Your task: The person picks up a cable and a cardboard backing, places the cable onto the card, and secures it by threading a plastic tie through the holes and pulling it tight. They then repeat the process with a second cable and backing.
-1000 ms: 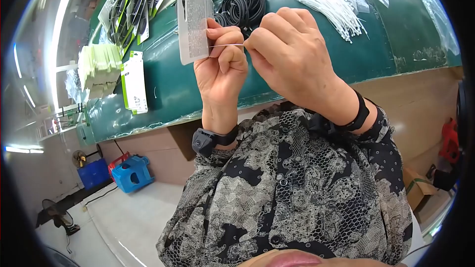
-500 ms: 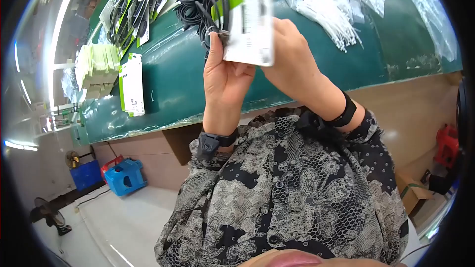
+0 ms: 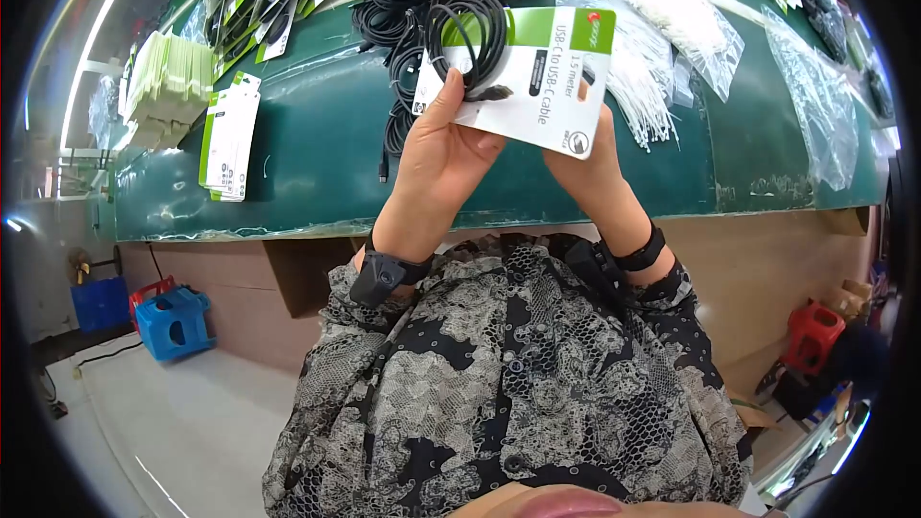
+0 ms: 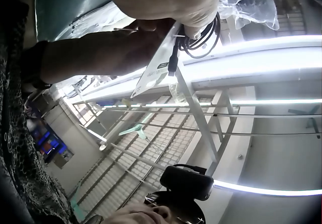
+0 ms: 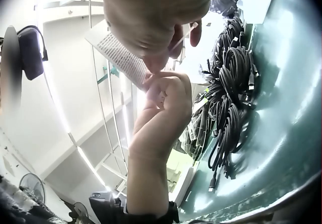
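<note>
In the head view, a white and green cardboard card (image 3: pixel 523 121) labelled as a USB-C to USB-C cable faces me, tilted above the table. A coiled black cable (image 3: pixel 496 38) lies against its left side. My left hand (image 3: pixel 436 168) grips the card and coil at the lower left, thumb over the front. Behind the card's lower right corner is my right hand (image 3: pixel 595 173), its fingers mostly hidden there. The right wrist view shows its fingers pinching a thin white cable tie (image 5: pixel 184 37) at the card's back. A dark plug (image 4: pixel 173 63) hangs beside the coil.
A heap of black cables (image 3: pixel 403 0) lies behind the card. White cable ties (image 3: pixel 638 101) spill from clear bags at right. Stacked cards (image 3: pixel 173 86) and loose cards (image 3: pixel 228 139) sit at left, below several carded cables (image 3: pixel 273 0). The green table's front edge (image 3: pixel 317 228) is near my wrists.
The card has turned from showing its back and edge to showing its printed front with the coil. The right hand, earlier pulling a white tie outward, has moved down behind the card.
</note>
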Tool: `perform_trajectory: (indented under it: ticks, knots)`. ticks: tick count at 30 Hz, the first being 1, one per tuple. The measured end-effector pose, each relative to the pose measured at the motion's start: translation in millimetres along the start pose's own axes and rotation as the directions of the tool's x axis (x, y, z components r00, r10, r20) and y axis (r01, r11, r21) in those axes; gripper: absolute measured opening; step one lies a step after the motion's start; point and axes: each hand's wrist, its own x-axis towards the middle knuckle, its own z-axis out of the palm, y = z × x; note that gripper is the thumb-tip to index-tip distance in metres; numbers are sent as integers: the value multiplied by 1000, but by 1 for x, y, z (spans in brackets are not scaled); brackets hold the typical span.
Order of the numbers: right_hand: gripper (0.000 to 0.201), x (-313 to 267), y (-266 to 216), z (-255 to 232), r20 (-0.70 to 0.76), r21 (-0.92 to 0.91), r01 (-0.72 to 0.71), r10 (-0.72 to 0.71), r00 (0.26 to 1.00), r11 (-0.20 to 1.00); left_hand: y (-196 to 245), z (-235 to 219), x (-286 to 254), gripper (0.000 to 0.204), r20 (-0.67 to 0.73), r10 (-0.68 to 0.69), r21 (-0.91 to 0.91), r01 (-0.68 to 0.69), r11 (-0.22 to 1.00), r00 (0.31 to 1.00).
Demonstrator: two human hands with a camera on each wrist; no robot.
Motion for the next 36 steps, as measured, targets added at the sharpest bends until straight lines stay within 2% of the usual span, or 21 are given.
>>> perform_trajectory:
  ticks: [4,7,8,11,12,15,16,19,20,23,24,25,26,27,28,30,31,32,33,34,36]
  knots:
    - [33,-7,7,2,21,-11,10,-10,1000,1000,-5,2,-3,29,12,5,17,-5,1000,1000]
    - [33,-8,8,2,-25,128,-117,121,992,985,-5,1,-3,30,-6,24,87,-23,996,1000]
    - [33,-9,12,2,-22,125,-114,118,993,986,-5,1,-4,30,-3,26,83,-26,996,1000]
    - [31,-14,29,4,-18,373,-177,198,980,911,-6,4,-6,29,-50,39,141,-32,990,998]
    - [31,-17,34,3,-12,371,-178,196,980,911,-6,3,-6,29,-50,42,135,-35,990,998]
    - [32,-23,43,-3,71,214,-142,130,989,966,-5,-5,-2,28,-57,62,227,-48,973,996]
    - [32,-24,44,-5,77,212,-143,129,989,967,-4,-7,-2,28,-58,65,221,-50,974,996]
    - [34,-29,44,-10,232,-55,-18,31,972,998,-2,-12,-3,28,21,-11,224,6,975,1000]
    - [34,-28,44,-10,235,-56,-17,30,971,998,-1,-13,-3,28,22,-10,221,5,975,1000]
    - [33,-23,44,-3,210,-174,135,-97,973,976,3,-15,-1,27,80,-7,252,-14,968,997]
    - [33,-21,43,-1,214,-171,137,-99,972,976,2,-12,-1,27,79,-3,250,-17,968,997]
    - [32,-20,41,1,84,-24,-34,36,996,999,0,-6,-1,27,43,83,252,-91,963,996]
    - [32,-19,39,2,-24,143,-185,191,981,972,-2,1,0,27,9,168,257,-165,952,986]
    - [32,-18,37,3,-103,319,-305,353,930,897,-3,4,1,27,-24,254,265,-238,934,967]
    - [32,-19,40,-6,-98,319,-303,349,932,898,-2,3,2,27,-23,259,263,-244,934,966]
    - [31,-26,45,-31,-345,-28,-394,361,866,919,2,-1,7,27,-57,404,325,-366,872,913]
    - [31,-26,40,-30,-340,-32,-389,356,871,921,3,-2,9,27,-72,474,353,-422,835,878]
    - [31,-27,33,-30,-277,-222,-181,116,954,958,1,-2,11,27,-76,476,344,-426,837,876]
    - [32,-30,24,-30,-168,-389,41,-115,979,920,-3,-2,11,27,-76,474,343,-424,838,877]
    - [32,-31,16,-29,-26,-520,259,-318,948,814,-8,-1,11,26,-77,465,346,-414,842,882]
    - [43,-18,-1,-13,148,-558,340,-312,939,758,-17,2,14,26,-60,442,350,-396,849,895]
